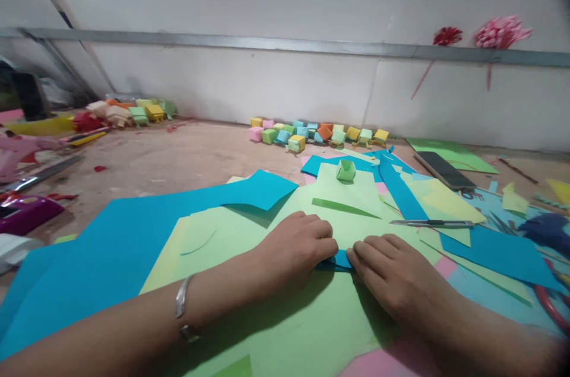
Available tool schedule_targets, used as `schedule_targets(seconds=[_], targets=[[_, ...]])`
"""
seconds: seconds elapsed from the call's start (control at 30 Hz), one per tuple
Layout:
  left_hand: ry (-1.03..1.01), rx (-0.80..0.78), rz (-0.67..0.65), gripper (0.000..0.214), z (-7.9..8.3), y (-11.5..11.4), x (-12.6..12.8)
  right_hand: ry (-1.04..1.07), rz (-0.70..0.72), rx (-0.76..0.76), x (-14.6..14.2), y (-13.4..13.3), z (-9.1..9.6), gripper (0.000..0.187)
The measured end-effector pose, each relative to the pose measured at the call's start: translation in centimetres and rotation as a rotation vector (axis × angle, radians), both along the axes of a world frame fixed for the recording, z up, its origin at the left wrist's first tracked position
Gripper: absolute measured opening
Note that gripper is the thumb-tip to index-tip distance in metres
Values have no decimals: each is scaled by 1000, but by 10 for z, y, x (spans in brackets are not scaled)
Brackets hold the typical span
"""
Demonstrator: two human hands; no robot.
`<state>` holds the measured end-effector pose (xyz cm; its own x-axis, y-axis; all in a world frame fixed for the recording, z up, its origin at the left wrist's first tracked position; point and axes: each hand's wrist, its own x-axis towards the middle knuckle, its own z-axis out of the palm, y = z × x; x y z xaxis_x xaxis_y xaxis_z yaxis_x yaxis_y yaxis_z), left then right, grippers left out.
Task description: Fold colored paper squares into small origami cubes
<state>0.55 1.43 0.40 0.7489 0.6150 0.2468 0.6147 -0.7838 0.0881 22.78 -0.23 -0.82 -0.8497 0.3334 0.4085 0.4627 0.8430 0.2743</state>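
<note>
A small strip of blue paper point(342, 259), which looks folded, lies between my hands over light green sheets point(271, 246). Its left end is pinched in the closed fingers of my left hand point(303, 241). My right hand point(386, 267) has its fingers pressed together on the other end. Both hands hide parts of the strip. Just beyond them, a narrow green paper sliver point(345, 208) and a small open green paper box point(346, 171) rest on the sheets. A slim craft knife point(431, 224) lies past my right hand.
Large blue sheets point(133, 234) spread to the left. Several little folded paper cubes point(307, 132) line the wall, with another heap point(133, 113) at back left. A phone point(445, 169) lies at right beside paper scraps. Purple object point(33, 214) sits at far left.
</note>
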Motion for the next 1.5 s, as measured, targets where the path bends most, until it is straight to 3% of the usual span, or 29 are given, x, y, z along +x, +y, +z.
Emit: schedule_targets(seconds=[0.17,0.27,0.33,0.4,0.47,0.57,0.6,0.77,1.0,1.2,1.33,1.5], targets=[[-15,-174,-9,29,9,-5,-3,-7,7,88,-1,1,-2,28],[-343,-345,158,34,6,-5,-1,131,-2,130,3,9,-1,27],[-657,-586,331,37,1,-6,3,287,-74,80,5,16,1,26],[-890,-945,409,40,-2,-10,8,428,-150,21,6,19,2,22],[-1039,-1193,403,39,-6,-16,15,491,-174,15,3,18,5,19],[-1095,-1296,205,42,-12,-28,26,431,-64,101,-5,8,7,21],[-1107,-1313,212,46,-14,-32,29,379,0,141,-9,3,7,21],[-1249,-1278,192,43,-16,-34,31,267,106,226,-17,-12,2,23],[-1124,-1134,78,37,-6,-19,18,477,158,-35,-8,-10,6,22],[-837,-888,105,34,-1,-24,17,555,181,-22,-4,-17,25,41],[-617,-754,94,48,3,-30,16,518,219,-53,-9,-20,36,32],[-507,-722,115,50,11,-39,16,472,210,-190,-9,-20,32,21]])
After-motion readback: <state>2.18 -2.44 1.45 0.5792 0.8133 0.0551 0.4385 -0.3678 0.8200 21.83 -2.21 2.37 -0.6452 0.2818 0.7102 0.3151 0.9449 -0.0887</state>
